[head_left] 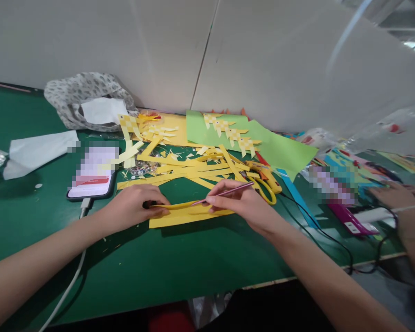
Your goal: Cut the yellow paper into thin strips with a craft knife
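Observation:
A folded strip of yellow paper is raised slightly over the green table. My left hand pinches its left end between thumb and fingers. Between the fingers of my right hand is a slim pink pen-like tool, its tip at the paper's upper edge. The right fingers also lie against the right part of the strip. Just beyond both hands are loose yellow paper strips in a pile. Yellow-handled scissors lie beside my right hand, partly covered.
A charging phone lies left of my left hand, its white cable running under my forearm. Woven paper fish rest on green paper. A glue gun lies right, with a black cord. Another person's hand is at far right.

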Motion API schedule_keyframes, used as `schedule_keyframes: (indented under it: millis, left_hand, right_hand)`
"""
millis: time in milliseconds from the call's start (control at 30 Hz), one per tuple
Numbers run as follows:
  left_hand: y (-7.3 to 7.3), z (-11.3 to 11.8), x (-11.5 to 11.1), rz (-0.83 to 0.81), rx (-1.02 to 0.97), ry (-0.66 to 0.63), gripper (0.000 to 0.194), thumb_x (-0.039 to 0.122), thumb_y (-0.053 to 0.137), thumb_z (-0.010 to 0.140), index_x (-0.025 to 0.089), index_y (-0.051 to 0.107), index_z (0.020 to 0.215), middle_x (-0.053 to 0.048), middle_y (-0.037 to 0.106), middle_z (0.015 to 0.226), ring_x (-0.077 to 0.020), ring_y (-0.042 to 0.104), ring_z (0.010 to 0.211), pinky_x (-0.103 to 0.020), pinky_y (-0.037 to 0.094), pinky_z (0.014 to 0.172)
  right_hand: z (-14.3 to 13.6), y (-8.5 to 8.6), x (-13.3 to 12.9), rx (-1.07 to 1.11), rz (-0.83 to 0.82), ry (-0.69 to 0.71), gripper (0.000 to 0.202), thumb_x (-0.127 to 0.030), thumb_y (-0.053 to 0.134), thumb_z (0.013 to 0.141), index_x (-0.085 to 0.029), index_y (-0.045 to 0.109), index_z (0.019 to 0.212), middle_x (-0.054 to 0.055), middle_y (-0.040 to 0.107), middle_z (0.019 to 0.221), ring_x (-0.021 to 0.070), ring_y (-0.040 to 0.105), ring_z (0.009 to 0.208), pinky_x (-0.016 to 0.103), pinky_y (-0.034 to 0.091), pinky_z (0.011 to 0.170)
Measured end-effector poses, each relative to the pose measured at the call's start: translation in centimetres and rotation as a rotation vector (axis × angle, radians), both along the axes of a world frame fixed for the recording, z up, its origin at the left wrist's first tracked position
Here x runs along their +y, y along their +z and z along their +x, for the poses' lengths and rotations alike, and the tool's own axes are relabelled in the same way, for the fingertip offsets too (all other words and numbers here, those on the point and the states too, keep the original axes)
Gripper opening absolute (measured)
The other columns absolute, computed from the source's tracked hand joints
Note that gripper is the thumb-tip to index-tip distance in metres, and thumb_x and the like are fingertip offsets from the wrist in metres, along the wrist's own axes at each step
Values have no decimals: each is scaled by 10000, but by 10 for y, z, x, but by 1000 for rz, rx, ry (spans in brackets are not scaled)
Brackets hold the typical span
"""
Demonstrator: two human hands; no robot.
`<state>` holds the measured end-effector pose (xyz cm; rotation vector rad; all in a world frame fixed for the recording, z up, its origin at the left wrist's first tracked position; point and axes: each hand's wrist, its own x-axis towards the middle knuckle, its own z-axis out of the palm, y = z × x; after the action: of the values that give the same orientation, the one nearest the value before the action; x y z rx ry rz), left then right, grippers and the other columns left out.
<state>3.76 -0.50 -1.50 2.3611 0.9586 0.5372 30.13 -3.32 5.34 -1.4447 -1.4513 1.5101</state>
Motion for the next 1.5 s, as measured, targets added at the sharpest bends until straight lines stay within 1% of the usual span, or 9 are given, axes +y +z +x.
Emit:
schedule_keyframes:
  millis: [100, 200, 300, 367, 567, 700, 1033, 1267, 1500]
  left_hand:
    - [0, 0, 0, 48, -2, -29, 188, 348, 591, 882, 219, 722, 920, -19, 697, 849, -142, 632, 754, -237, 437, 645]
    - [-1, -1, 0, 94, 6, -40, 181, 344, 591, 885, 223, 723, 912, -18, 703, 851, -151, 637, 769, -248, 438, 672]
    - [-2, -1, 0, 110, 12, -30, 184, 354, 597, 881, 223, 721, 913, -18, 708, 857, -154, 639, 767, -250, 435, 668]
    - [-2, -1, 0, 115, 12, -25, 186, 357, 601, 878, 220, 720, 920, -17, 708, 855, -153, 638, 764, -248, 434, 664]
    - [-3, -1, 0, 104, 17, -23, 182, 341, 606, 875, 207, 715, 934, -17, 703, 848, -148, 634, 752, -241, 429, 655]
    - [-2, -1, 0, 104, 3, -33, 177, 336, 609, 874, 208, 716, 933, -14, 694, 836, -144, 628, 749, -236, 422, 651]
    - [0, 0, -2, 68, 22, -39, 161, 303, 588, 890, 238, 716, 963, -7, 662, 852, -138, 614, 763, -227, 406, 641]
    - [-3, -1, -1, 65, 3, -43, 166, 304, 584, 895, 240, 716, 972, -8, 656, 857, -132, 613, 766, -227, 410, 647]
    - [-4, -1, -1, 42, -4, -33, 206, 349, 556, 906, 242, 721, 967, -13, 668, 863, -134, 622, 773, -228, 428, 658]
  right_hand:
    - [10, 7, 0, -26, -79, 124, 212, -332, 786, 694, -176, 657, 758, 20, 722, 736, 155, 694, 717, 285, 551, 720]
    - [13, 3, 0, 13, -178, 196, 231, -343, 787, 693, -177, 656, 786, 29, 724, 763, 156, 686, 712, 288, 544, 709]
    - [7, -10, -2, 120, -225, 74, 268, -371, 788, 686, -185, 632, 799, 39, 728, 851, 130, 672, 671, 281, 538, 682]
    - [-2, -19, -3, 174, -216, -14, 275, -376, 792, 680, -188, 626, 794, 32, 723, 837, 113, 662, 656, 267, 530, 675]
    - [-22, -34, -9, 139, -40, -118, 223, -351, 773, 703, -179, 638, 743, 17, 708, 734, 119, 661, 655, 267, 518, 680]
    - [-24, -36, -9, 165, -26, -131, 220, -355, 771, 701, -182, 638, 733, 14, 715, 725, 111, 652, 630, 258, 518, 657]
    - [-19, -39, -6, 96, -17, -110, 253, -380, 786, 674, -176, 650, 736, 26, 715, 711, 133, 659, 606, 292, 527, 657]
    - [-1, -40, -5, 124, -62, -193, 255, -368, 801, 656, -173, 646, 711, 45, 740, 738, 124, 650, 595, 271, 519, 626]
    - [12, -38, -11, 137, -26, -279, 246, -350, 810, 643, -182, 637, 688, 36, 737, 713, 120, 643, 608, 261, 517, 635]
